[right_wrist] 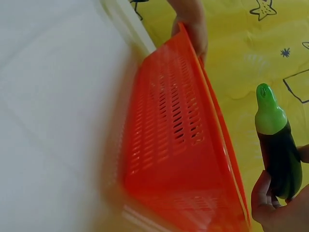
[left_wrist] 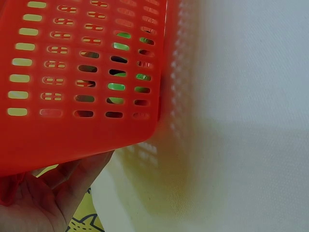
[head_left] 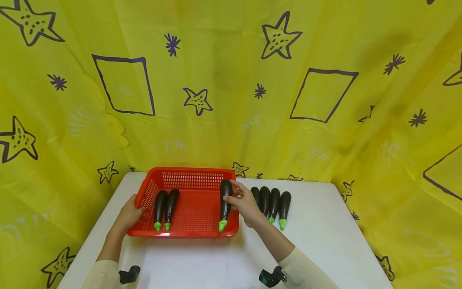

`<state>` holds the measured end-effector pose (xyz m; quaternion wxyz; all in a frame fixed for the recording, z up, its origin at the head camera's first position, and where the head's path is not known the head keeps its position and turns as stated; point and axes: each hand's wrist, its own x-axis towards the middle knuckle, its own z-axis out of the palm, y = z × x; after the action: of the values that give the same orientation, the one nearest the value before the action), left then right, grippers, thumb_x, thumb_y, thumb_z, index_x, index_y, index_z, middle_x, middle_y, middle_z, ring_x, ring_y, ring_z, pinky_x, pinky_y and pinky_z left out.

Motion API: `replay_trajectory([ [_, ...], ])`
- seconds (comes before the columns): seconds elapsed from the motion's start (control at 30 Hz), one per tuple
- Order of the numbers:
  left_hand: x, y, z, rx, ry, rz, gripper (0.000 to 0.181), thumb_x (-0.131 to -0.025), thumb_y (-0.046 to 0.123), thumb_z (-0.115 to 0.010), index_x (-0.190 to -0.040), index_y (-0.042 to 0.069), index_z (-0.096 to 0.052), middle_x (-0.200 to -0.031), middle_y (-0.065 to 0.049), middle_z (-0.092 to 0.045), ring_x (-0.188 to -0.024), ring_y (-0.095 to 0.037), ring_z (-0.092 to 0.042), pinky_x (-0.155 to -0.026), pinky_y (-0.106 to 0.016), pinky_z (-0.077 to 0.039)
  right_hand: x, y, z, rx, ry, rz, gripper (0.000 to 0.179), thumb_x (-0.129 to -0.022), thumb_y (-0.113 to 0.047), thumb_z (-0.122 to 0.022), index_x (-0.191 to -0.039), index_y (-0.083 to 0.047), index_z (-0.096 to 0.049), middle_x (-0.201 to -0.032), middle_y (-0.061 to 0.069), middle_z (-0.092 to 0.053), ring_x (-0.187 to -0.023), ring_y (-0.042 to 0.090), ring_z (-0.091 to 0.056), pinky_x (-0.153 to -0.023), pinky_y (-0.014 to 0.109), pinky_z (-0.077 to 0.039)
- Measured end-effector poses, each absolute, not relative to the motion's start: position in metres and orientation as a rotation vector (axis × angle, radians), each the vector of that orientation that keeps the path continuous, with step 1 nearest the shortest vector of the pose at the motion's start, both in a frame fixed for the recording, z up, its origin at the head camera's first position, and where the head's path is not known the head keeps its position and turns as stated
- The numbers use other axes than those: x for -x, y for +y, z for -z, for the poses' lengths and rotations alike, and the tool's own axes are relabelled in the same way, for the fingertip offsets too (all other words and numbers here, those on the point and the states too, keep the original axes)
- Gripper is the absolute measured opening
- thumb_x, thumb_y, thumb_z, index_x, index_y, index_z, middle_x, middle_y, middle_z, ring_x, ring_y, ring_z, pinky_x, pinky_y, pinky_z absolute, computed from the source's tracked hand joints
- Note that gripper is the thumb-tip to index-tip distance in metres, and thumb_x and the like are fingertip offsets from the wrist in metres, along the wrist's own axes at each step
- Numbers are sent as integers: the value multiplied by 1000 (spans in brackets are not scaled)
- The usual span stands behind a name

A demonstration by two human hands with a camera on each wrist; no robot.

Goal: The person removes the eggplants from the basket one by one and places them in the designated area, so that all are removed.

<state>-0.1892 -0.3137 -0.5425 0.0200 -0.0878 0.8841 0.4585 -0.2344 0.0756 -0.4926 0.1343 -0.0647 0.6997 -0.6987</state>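
My left hand (head_left: 129, 213) grips the left rim of a red plastic basket (head_left: 195, 210) with slotted walls. Two dark eggplants with green stem ends lie side by side in its left part, the nearer to the middle being this eggplant (head_left: 171, 206). Over the basket's right side, my right hand (head_left: 249, 205) holds another eggplant (head_left: 225, 198) between thumb and fingers, green end toward me. In the right wrist view that held eggplant (right_wrist: 280, 154) is above the basket's rim. The left wrist view shows the left fingers (left_wrist: 79, 181) at the basket's edge.
Several more eggplants (head_left: 275, 202) lie in a row on the white table (head_left: 306, 249), just right of the right hand. A yellow curtain (head_left: 223, 132) printed with stars and shapes hangs behind the table and along both sides.
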Motion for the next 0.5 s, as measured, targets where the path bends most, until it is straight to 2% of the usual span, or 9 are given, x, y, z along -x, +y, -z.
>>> replay_trajectory([
  [0.2, 189, -314, 543, 289, 2725, -1426, 41, -100, -2, -51, -135, -16, -36, -117, -36, -57, -96, -40, -63, -79, -48, -57, 227, 93, 495, 191, 2017, 2047, 68, -97, -4, -70, -159, -4, -42, -137, 28, -53, -100, 26, -67, -81, 39, -61],
  [0.5, 190, -314, 545, 266, 2747, -1422, 39, -99, -2, -52, -133, -16, -37, -114, -36, -57, -96, -41, -63, -79, -49, -56, 222, 120, 496, 135, 2097, 2058, 66, -98, -2, -68, -159, -7, -43, -142, 29, -53, -108, 31, -65, -86, 45, -60],
])
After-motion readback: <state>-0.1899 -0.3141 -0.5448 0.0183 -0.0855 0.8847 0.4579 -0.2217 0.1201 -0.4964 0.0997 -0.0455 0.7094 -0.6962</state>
